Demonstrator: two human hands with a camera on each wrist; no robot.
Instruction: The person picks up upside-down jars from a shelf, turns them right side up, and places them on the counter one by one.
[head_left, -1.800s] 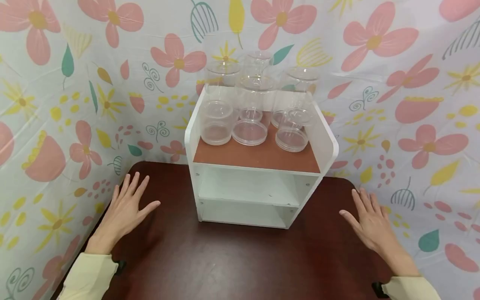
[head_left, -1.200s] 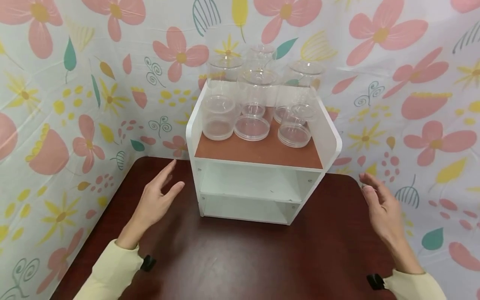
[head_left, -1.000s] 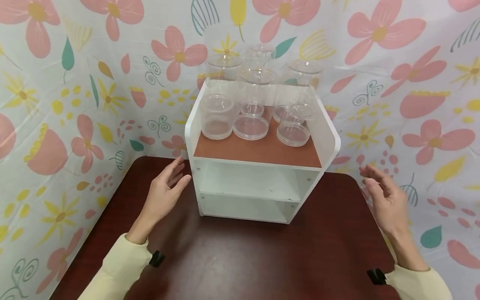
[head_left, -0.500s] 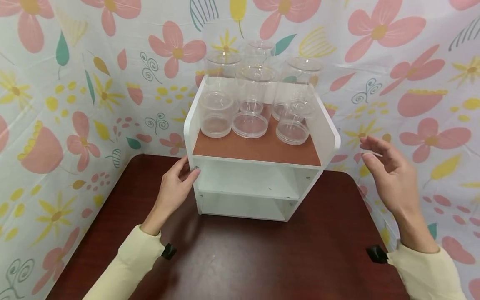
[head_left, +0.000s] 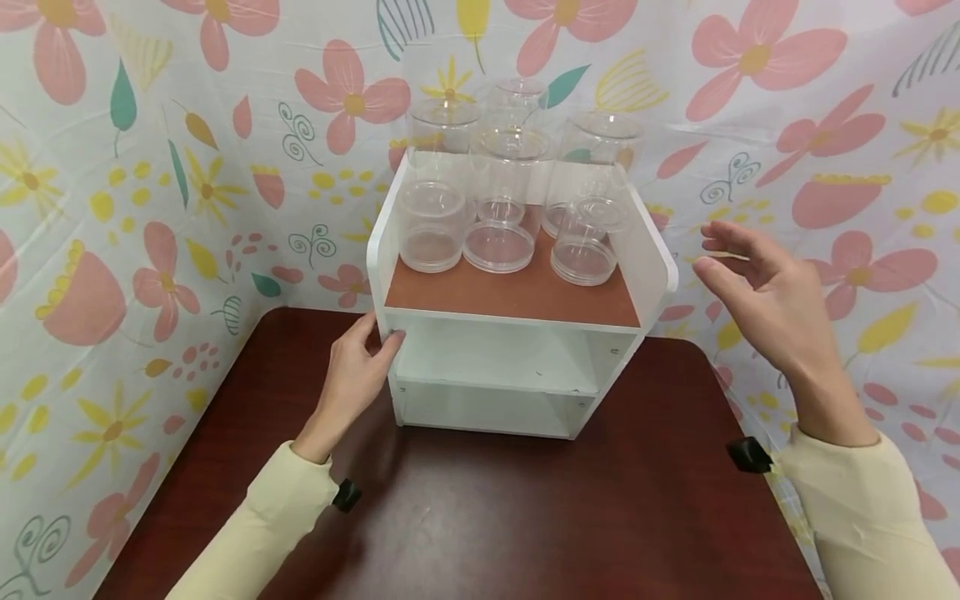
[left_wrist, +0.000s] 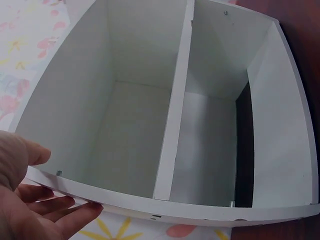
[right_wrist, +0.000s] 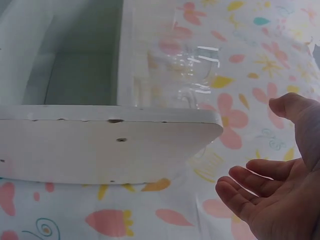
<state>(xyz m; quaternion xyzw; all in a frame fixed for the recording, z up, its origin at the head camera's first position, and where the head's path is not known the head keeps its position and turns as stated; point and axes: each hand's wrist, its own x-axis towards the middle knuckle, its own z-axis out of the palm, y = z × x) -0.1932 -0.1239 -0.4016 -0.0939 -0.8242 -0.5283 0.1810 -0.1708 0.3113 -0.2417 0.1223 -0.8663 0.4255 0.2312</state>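
Observation:
A small white two-compartment shelf [head_left: 491, 354] with a brown top stands on the dark table. My left hand [head_left: 351, 377] holds its left side panel near the front edge. In the left wrist view, the thumb [left_wrist: 37, 153] lies over the inner side and the fingers [left_wrist: 75, 216] along the outer side. My right hand [head_left: 780, 312] is raised off the shelf's right side, fingers loosely bent and thumb apart, holding nothing. Several clear plastic jars stand on the brown top, among them a front left jar [head_left: 431, 242], a tall middle jar [head_left: 501, 247] and a front right jar [head_left: 585, 258].
The dark reddish-brown table [head_left: 480, 517] spreads in front of the shelf and to both sides. A white floral cloth [head_left: 225, 167] hangs close behind it and at both sides. Raised white side panels, such as the right panel [head_left: 648, 242], flank the jars.
Both hands have left the table's sides. The left moved right and took hold of the shelf's left panel. The right rose, its fingers bending, and has lately shifted slightly left towards the shelf.

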